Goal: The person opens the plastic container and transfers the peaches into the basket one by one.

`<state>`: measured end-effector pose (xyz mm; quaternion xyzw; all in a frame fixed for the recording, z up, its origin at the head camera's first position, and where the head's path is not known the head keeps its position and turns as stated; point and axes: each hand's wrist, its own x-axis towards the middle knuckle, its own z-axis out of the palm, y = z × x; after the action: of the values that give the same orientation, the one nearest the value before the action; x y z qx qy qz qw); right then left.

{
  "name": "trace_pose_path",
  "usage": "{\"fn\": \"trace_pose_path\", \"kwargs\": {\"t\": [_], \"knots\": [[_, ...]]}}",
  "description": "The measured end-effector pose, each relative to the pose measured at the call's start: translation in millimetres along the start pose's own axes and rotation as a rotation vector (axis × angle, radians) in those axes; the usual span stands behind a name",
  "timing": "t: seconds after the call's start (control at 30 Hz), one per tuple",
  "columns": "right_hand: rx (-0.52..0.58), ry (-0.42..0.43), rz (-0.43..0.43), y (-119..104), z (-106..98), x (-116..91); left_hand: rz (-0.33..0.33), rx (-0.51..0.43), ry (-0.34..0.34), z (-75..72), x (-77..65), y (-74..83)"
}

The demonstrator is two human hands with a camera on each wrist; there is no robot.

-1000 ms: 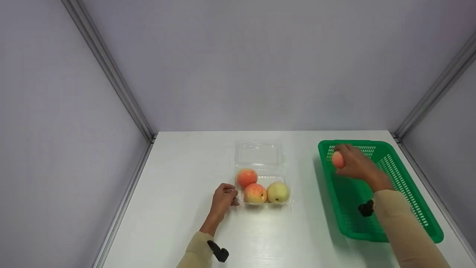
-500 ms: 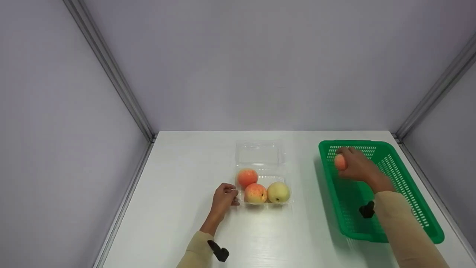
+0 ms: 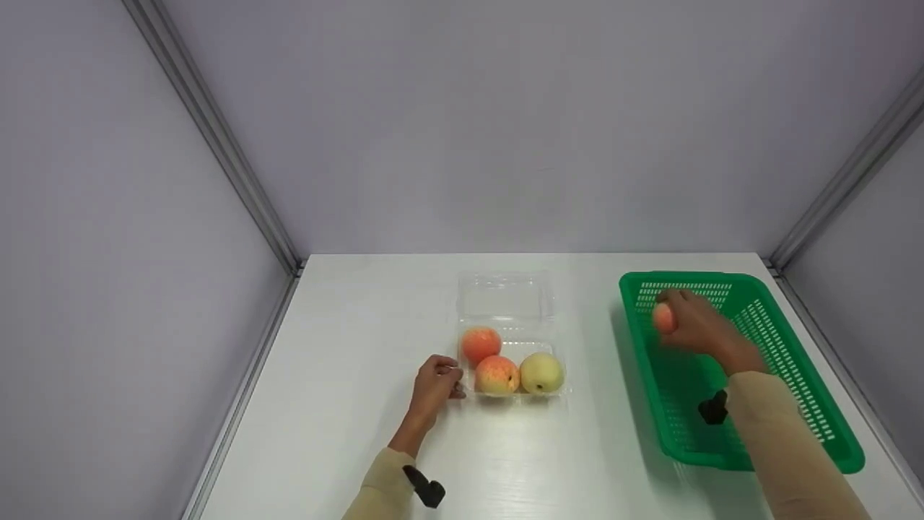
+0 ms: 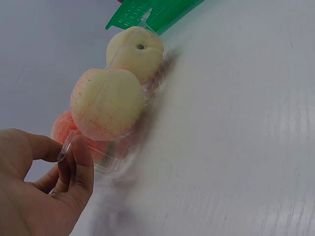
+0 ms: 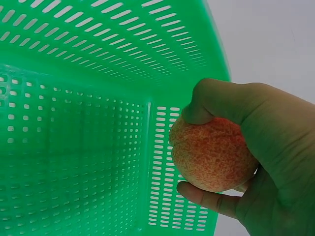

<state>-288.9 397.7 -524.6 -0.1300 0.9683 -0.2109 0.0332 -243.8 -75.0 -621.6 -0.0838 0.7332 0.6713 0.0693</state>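
My right hand [image 3: 693, 321] grips a reddish peach [image 5: 214, 155] over the far left part of the green plastic basket [image 3: 642, 404]. In the right wrist view, its thumb and fingers curl round the fruit, above the basket floor. My left hand [image 3: 433, 386] pinches the left edge of a clear plastic clamshell box [image 4: 66, 145] between thumb and finger. Its lid [image 3: 505, 297] lies folded back, away from me. Inside the box are a red peach [image 3: 480, 345], a red-yellow peach [image 3: 497, 375] and a pale yellow peach [image 3: 541, 373].
Both the box and the basket stand on a white table [image 3: 346, 325]. A grey back wall [image 3: 534, 144] rises behind it, with a side wall [image 3: 108, 289] on the left and another on the right. The basket sits along the table's right side.
My right hand has shifted slightly to the right and nearer to me with the peach. The left hand and the box have stayed in place.
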Motion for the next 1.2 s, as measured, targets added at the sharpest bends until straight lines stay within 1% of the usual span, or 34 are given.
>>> {"fn": "trace_pose_path", "kwargs": {"t": [0.23, 0.37, 0.6, 0.77, 1.03, 1.2], "knots": [[0.006, -0.019, 0.033, 2, 5, 0, 0.005, 0.003, -0.005, -1.3, -1.3, 0.6], [0.004, -0.017, 0.018, 1, 7, -1, 0.000, -0.002, -0.003, -1.6, -1.4, 1.5], [0.002, -0.019, 0.020, 4, 14, -1, -0.017, 0.003, 0.009, -1.2, -1.2, 1.5], [0.000, -0.016, 0.008, 6, 18, 1, -0.014, -0.002, 0.009, -2.2, -1.8, 1.6], [0.016, -0.032, 0.025, 8, 24, -1, -0.027, -0.015, 0.011, -2.4, -2.4, 0.5], [0.016, -0.050, 0.034, 8, 27, -1, -0.021, -0.020, 0.006, -2.7, -2.3, 0.4]]}}
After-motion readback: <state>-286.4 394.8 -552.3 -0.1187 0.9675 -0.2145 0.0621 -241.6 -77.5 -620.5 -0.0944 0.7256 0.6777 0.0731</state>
